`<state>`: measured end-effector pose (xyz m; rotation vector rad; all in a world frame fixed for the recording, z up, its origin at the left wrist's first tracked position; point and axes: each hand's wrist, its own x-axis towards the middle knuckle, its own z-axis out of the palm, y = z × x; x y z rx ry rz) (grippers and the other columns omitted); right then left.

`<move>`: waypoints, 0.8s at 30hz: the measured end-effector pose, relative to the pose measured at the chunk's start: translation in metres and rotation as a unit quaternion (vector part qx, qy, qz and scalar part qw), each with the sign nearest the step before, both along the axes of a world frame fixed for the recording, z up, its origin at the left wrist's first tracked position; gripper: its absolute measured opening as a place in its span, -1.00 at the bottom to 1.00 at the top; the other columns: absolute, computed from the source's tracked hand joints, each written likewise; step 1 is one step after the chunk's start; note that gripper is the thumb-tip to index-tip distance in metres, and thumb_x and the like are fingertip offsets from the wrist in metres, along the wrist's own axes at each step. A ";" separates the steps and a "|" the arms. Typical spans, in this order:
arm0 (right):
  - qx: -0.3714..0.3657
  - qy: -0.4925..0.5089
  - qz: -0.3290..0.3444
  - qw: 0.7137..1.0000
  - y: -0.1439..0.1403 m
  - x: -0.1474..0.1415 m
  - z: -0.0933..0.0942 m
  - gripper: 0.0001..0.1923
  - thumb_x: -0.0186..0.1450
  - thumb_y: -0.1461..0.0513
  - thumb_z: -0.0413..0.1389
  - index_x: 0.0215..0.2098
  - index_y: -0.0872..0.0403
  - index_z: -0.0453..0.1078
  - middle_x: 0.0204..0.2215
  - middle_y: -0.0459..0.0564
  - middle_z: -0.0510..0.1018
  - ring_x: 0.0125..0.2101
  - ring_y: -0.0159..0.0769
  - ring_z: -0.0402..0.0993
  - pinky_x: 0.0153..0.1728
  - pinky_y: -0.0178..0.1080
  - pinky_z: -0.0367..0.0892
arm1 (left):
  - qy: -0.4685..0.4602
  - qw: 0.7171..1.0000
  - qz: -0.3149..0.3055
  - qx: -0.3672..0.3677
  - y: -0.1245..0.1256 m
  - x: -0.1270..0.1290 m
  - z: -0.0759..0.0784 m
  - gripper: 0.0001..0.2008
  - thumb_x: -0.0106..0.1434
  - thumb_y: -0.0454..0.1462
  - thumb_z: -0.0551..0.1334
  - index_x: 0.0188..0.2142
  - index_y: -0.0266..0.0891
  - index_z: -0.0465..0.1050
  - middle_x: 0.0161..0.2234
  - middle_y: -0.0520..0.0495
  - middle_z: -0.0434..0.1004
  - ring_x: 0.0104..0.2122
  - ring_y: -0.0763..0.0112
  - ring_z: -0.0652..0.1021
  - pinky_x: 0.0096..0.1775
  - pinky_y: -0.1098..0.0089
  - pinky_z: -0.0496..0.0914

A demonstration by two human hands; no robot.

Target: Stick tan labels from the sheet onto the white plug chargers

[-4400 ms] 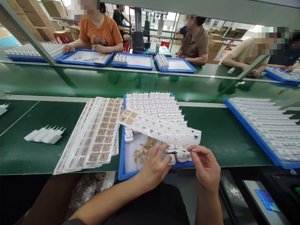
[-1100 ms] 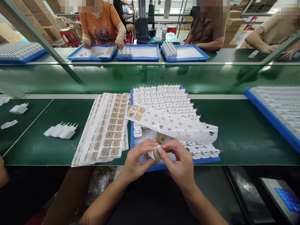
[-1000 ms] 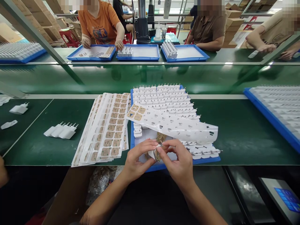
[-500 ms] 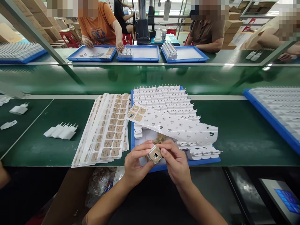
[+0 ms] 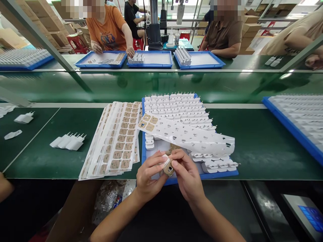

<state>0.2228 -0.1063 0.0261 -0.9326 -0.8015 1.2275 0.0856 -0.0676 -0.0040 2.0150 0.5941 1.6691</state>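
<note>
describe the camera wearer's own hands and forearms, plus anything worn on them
The left hand and right hand are ungloved, no rings visible. The left forearm and right forearm are mostly uncovered where seen, narrowing toward the wrists, without watch or bracelet.

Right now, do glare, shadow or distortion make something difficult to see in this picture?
In the head view, the green strip shows glossy reflections; the far-right blue tray looks stretched, its white pieces blending together; deep shadow fills much space below the table; the held tan-faced piece looks fairly clear.
</note>
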 end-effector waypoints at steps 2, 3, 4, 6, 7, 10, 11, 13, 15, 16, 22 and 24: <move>-0.012 0.014 0.005 1.000 -0.001 0.000 0.001 -0.93 0.27 0.19 0.28 -0.24 -0.09 0.56 -0.22 -0.09 0.38 -0.18 -0.31 0.35 -0.17 -0.31 0.29 | 0.015 1.000 0.013 0.023 0.001 0.000 0.001 -0.56 0.18 -0.53 0.37 -0.01 -0.18 0.37 -0.05 -0.12 0.61 0.07 0.19 0.61 0.11 0.05 0.56; -0.016 0.020 0.005 1.000 -0.001 0.000 0.001 -0.91 0.25 0.19 0.29 -0.25 -0.09 0.56 -0.21 -0.10 0.38 -0.17 -0.30 0.35 -0.17 -0.31 0.28 | 0.024 0.999 0.022 0.035 0.001 0.000 0.001 -0.56 0.18 -0.53 0.36 -0.01 -0.18 0.37 -0.05 -0.11 0.61 0.07 0.19 0.61 0.10 0.04 0.56; -0.019 0.025 0.004 1.000 -0.001 -0.001 0.002 -0.91 0.23 0.20 0.30 -0.27 -0.09 0.55 -0.22 -0.10 0.38 -0.18 -0.30 0.34 -0.17 -0.31 0.28 | 0.033 0.998 0.031 0.048 0.001 0.000 0.002 -0.57 0.19 -0.53 0.36 -0.02 -0.18 0.37 -0.06 -0.10 0.62 0.07 0.18 0.61 0.09 0.03 0.57; -0.023 0.033 0.000 0.999 -0.002 -0.002 0.003 -0.93 0.22 0.20 0.31 -0.30 -0.08 0.55 -0.25 -0.11 0.38 -0.20 -0.31 0.33 -0.19 -0.31 0.26 | 0.045 0.995 0.048 0.071 0.001 0.001 0.003 -0.61 0.21 -0.50 0.37 -0.04 -0.18 0.37 -0.07 -0.07 0.63 0.06 0.19 0.62 0.07 0.01 0.59; -0.024 0.038 -0.001 0.999 -0.002 -0.002 0.004 -0.93 0.21 0.20 0.31 -0.32 -0.07 0.54 -0.27 -0.11 0.38 -0.21 -0.31 0.32 -0.20 -0.31 0.25 | 0.048 0.994 0.055 0.082 0.001 0.001 0.003 -0.64 0.21 -0.49 0.37 -0.06 -0.19 0.37 -0.08 -0.07 0.63 0.06 0.18 0.63 0.05 0.01 0.59; -0.028 0.052 -0.002 0.998 -0.001 -0.003 0.007 -0.95 0.20 0.20 0.30 -0.35 -0.06 0.53 -0.29 -0.11 0.38 -0.25 -0.31 0.30 -0.24 -0.30 0.23 | 0.053 0.990 0.066 0.108 0.000 0.002 0.005 -0.68 0.21 -0.50 0.37 -0.11 -0.25 0.38 -0.10 -0.10 0.64 0.06 0.16 0.63 0.04 0.03 0.61; -0.030 0.057 -0.003 0.998 -0.001 -0.003 0.008 -0.95 0.20 0.21 0.30 -0.36 -0.06 0.53 -0.29 -0.11 0.38 -0.26 -0.31 0.29 -0.25 -0.30 0.22 | 0.055 0.990 0.067 0.114 0.000 0.002 0.005 -0.69 0.20 -0.51 0.37 -0.12 -0.26 0.38 -0.10 -0.10 0.64 0.06 0.16 0.63 0.04 0.04 0.61; -0.034 0.067 -0.005 0.997 -0.001 -0.003 0.010 -0.96 0.19 0.22 0.29 -0.37 -0.06 0.53 -0.30 -0.11 0.38 -0.26 -0.32 0.28 -0.25 -0.30 0.21 | 0.059 0.989 0.069 0.119 0.000 0.002 0.005 -0.68 0.19 -0.52 0.37 -0.12 -0.27 0.38 -0.10 -0.10 0.64 0.06 0.15 0.63 0.04 0.03 0.61; -0.036 0.076 -0.006 0.996 -0.001 -0.004 0.010 -0.97 0.18 0.24 0.27 -0.38 -0.05 0.54 -0.31 -0.11 0.38 -0.26 -0.32 0.28 -0.24 -0.30 0.21 | 0.060 0.989 0.073 0.118 -0.001 0.002 0.005 -0.68 0.20 -0.51 0.37 -0.12 -0.25 0.38 -0.10 -0.09 0.65 0.06 0.15 0.63 0.02 0.03 0.62; -0.036 0.080 -0.006 0.996 -0.001 -0.004 0.010 -0.96 0.18 0.24 0.26 -0.38 -0.05 0.55 -0.31 -0.11 0.38 -0.26 -0.32 0.28 -0.23 -0.30 0.21 | 0.059 0.988 0.076 0.117 -0.001 0.001 0.005 -0.69 0.21 -0.50 0.37 -0.11 -0.24 0.38 -0.10 -0.09 0.65 0.06 0.15 0.63 0.02 0.02 0.62; -0.038 0.070 -0.003 0.997 -0.002 -0.003 0.010 -0.98 0.21 0.23 0.26 -0.37 -0.05 0.52 -0.31 -0.12 0.36 -0.26 -0.33 0.29 -0.22 -0.31 0.23 | 0.060 0.989 0.084 0.110 -0.002 0.003 0.006 -0.69 0.23 -0.48 0.36 -0.10 -0.19 0.38 -0.11 -0.04 0.65 0.05 0.20 0.63 0.01 0.07 0.63; -0.031 0.047 0.008 0.998 -0.002 -0.001 0.010 -0.91 0.20 0.22 0.30 -0.34 -0.05 0.48 -0.29 -0.13 0.35 -0.25 -0.34 0.31 -0.22 -0.31 0.25 | 0.055 0.990 0.077 0.104 -0.002 0.003 0.007 -0.69 0.24 -0.47 0.35 -0.08 -0.19 0.38 -0.09 -0.05 0.65 0.04 0.21 0.64 0.01 0.07 0.63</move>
